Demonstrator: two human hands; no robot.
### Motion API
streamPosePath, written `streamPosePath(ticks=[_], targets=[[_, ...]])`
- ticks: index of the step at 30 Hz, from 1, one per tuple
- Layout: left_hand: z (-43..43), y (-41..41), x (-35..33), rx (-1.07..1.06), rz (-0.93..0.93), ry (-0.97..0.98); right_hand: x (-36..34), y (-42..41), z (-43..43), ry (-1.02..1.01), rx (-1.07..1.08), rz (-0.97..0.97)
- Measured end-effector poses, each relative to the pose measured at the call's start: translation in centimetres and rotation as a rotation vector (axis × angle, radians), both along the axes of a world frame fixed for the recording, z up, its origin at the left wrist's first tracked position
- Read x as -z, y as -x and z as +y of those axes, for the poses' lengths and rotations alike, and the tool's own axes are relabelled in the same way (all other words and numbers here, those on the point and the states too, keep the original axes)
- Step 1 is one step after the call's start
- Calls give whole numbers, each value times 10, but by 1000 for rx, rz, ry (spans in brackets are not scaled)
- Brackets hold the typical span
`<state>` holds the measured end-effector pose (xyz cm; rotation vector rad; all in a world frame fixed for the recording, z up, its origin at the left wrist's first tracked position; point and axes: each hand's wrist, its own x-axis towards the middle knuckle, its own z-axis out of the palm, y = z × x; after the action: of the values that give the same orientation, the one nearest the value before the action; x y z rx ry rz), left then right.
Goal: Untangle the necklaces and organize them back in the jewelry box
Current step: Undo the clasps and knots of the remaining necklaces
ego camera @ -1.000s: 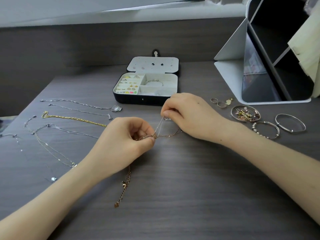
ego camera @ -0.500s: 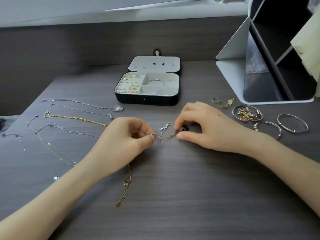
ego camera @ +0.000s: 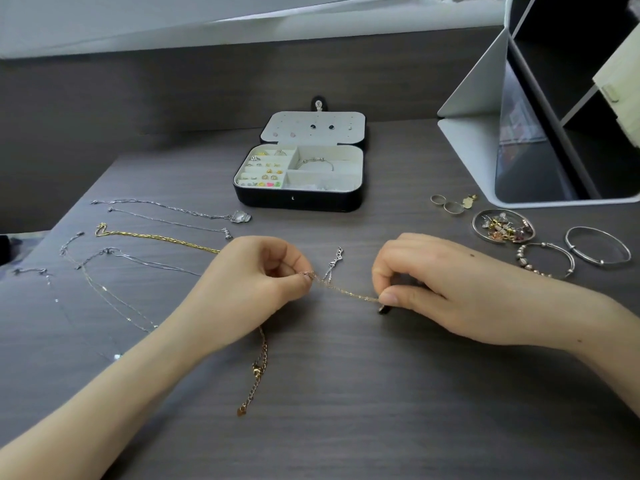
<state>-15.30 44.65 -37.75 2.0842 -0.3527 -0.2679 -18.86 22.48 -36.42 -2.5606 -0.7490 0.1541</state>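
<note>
1. Right hand [ego camera: 443, 289] has slid right and nearer the person than half a second ago, so the stretch of pink-gold chain [ego camera: 346, 291] between the hands is longer. Left hand [ego camera: 256, 282] sits about where it was.
2. Left hand pinches the chain between thumb and forefinger at a small knot, with the other fingers curled in.
3. Right hand pinches the far end of that stretch between thumb and forefinger. A small dark pendant [ego camera: 383, 310] pokes out just under the thumb.
4. The chain's tail with its clasp [ego camera: 258, 368] comes out from under the left hand and lies on the table [ego camera: 381, 410], pointing toward the person.
5. A thin silver chain [ego camera: 334, 263] meets the knot beside the left fingertips. Its clasp end lies between the hands, pointing away.
6. Jewelry box [ego camera: 298, 200] is open behind the hands and well apart from them. Small pieces fill its left slots and a bangle lies in the back right one.
7. Left of the hands, a gold necklace [ego camera: 156, 237] and several silver necklaces [ego camera: 166, 210] are laid out separately.
8. On the right are two rings [ego camera: 450, 205], a hoop full of charms [ego camera: 502, 227] and two bracelets [ego camera: 597, 249].
</note>
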Motion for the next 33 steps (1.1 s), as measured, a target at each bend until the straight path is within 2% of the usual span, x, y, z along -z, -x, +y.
streamPosePath(ticks=[5,8,10,15,18,24,26,33], targets=[[1,3,-4,89,22,-37,-3,7,6,-20,-25,176],[1,5,-5,136,-21,-122,-3,7,6,-24,-44,205],[1,6,-5,140,-46,-166,-2,5,8,-37,-15,152],[1,7,-4,102,-54,-222,9,-16,22,25,151,-169],[2,8,-4,91,-51,-243,13,-28,30,77,148,-166],[3,7,-4,75,-39,-253,16,-32,28,53,112,-119],[4,6,-3,66,-30,-250,16,-30,22,0,132,-86],[6,4,-3,91,10,-218,7,-24,12,-375,170,132]])
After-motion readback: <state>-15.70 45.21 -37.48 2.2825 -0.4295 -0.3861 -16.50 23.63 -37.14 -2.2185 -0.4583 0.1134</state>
